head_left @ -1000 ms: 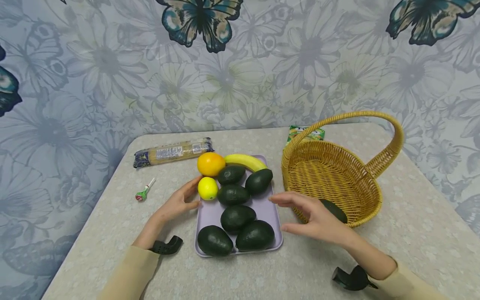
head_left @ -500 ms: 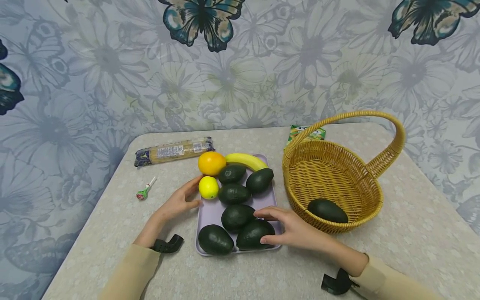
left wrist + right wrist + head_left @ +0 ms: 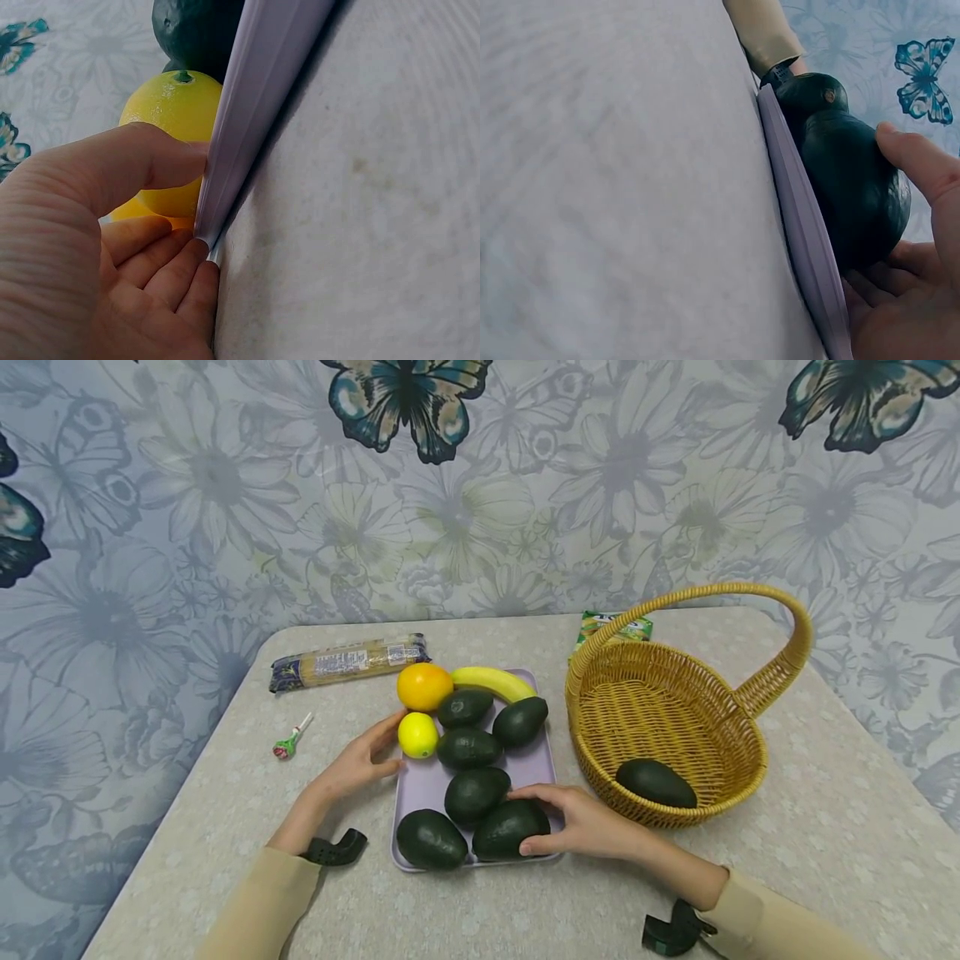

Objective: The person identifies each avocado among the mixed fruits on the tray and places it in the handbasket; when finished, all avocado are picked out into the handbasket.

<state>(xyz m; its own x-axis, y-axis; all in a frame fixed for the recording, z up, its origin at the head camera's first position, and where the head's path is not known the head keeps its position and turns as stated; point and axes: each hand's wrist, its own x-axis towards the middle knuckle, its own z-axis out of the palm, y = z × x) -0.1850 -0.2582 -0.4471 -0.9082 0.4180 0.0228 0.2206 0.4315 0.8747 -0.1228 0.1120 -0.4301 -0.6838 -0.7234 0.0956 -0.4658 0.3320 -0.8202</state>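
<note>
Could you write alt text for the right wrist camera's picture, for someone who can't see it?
A right hand grips a dark green avocado on a lilac tray. Beyond are another avocado, a beige sleeve and a butterfly-patterned wall.

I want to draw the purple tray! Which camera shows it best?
The head view: it shows the purple tray from above, floor and rim, though fruit covers parts. The left wrist view shows only one edge, close up; the right wrist view also shows only an edge.
</note>
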